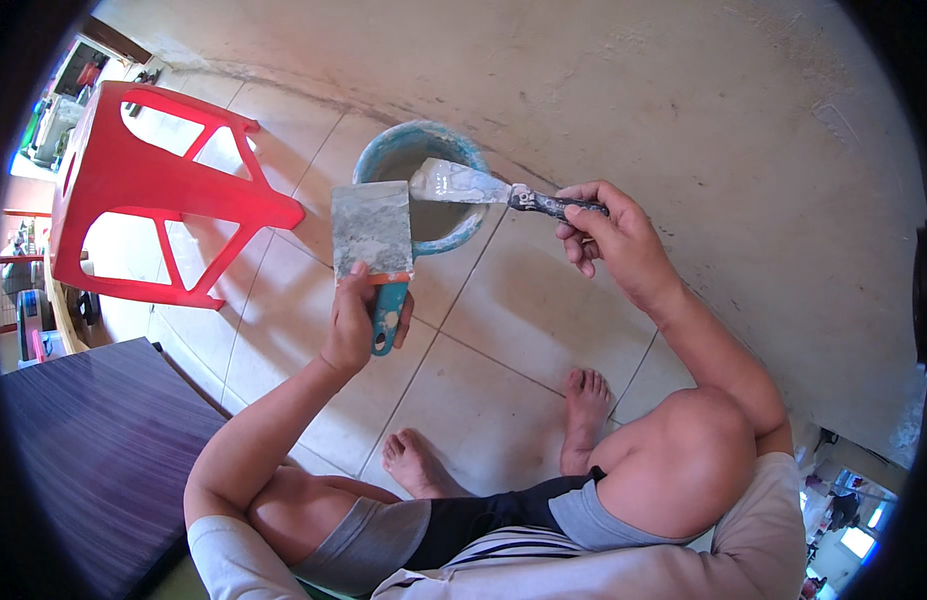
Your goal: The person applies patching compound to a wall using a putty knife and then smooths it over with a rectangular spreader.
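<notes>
My left hand (357,320) is closed around the teal handle of a wide scraper (371,228), its flat blade pointing away from me and coated with grey residue. In my right hand (615,238) is a narrower putty knife (467,184), held by its dark, smeared handle. Its blade reaches left, and the tip, carrying some pale paste, is close to the wide blade's upper right edge; I cannot tell whether they touch. Both blades are above a blue bucket (451,240) with a paste-smeared rim. The scraper hides part of the bucket's left side.
A red plastic stool (173,165) lies on its side at the left on the tiled floor (483,385). A stained plaster wall (683,120) rises along the right. A dark wood-grain tabletop (113,450) is at lower left. My bare feet are below the bucket.
</notes>
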A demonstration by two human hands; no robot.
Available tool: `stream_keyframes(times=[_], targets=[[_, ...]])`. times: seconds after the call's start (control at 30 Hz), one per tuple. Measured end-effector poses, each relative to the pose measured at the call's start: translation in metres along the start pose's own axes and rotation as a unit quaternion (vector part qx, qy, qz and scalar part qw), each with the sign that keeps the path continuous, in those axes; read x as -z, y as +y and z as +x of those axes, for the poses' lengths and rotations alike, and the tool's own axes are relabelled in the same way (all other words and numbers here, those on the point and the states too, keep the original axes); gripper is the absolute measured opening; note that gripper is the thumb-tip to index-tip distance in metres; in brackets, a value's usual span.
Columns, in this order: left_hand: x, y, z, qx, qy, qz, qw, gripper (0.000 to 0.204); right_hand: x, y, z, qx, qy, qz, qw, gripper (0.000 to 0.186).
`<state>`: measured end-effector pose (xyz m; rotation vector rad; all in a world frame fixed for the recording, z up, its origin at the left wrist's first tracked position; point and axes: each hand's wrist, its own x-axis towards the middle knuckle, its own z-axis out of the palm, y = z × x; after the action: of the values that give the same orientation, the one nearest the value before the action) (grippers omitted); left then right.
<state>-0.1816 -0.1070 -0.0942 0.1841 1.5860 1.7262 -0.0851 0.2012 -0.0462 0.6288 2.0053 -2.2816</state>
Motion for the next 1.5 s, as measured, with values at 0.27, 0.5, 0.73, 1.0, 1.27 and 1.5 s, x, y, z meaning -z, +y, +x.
stream_keyframes(times=[0.27, 0.5, 0.73, 1.0, 1.27, 1.5], targets=[[0.002, -0.004, 0.002, -0.001, 0.006, 0.01, 1.0, 0.065, 0.01, 0.02, -0.009, -0.084, -0.027, 0.059, 0.994, 0.022], [0.005, -0.005, 0.005, -0.008, 0.008, 0.042, 0.999, 0.065, 0.017, 0.046, -0.022, -0.078, -0.034, 0.161, 0.983, 0.035], [0.035, -0.01, 0.008, -0.017, 0.091, 0.042, 0.995, 0.065, 0.04, 0.111, -0.034, -0.069, 0.053, 0.222, 0.971, 0.03], [0.04, 0.004, 0.005, -0.017, 0.11, 0.034, 0.993, 0.064, 0.036, 0.166, -0.01, -0.098, 0.094, 0.248, 0.959, 0.024], [0.042, 0.003, 0.004, 0.001, 0.106, 0.03, 0.994, 0.064, 0.049, 0.165, 0.001, -0.115, 0.138, 0.32, 0.93, 0.017], [0.046, 0.002, 0.003, -0.017, 0.103, 0.067, 0.992, 0.063, 0.073, 0.163, -0.044, -0.114, 0.165, 0.31, 0.929, 0.016]])
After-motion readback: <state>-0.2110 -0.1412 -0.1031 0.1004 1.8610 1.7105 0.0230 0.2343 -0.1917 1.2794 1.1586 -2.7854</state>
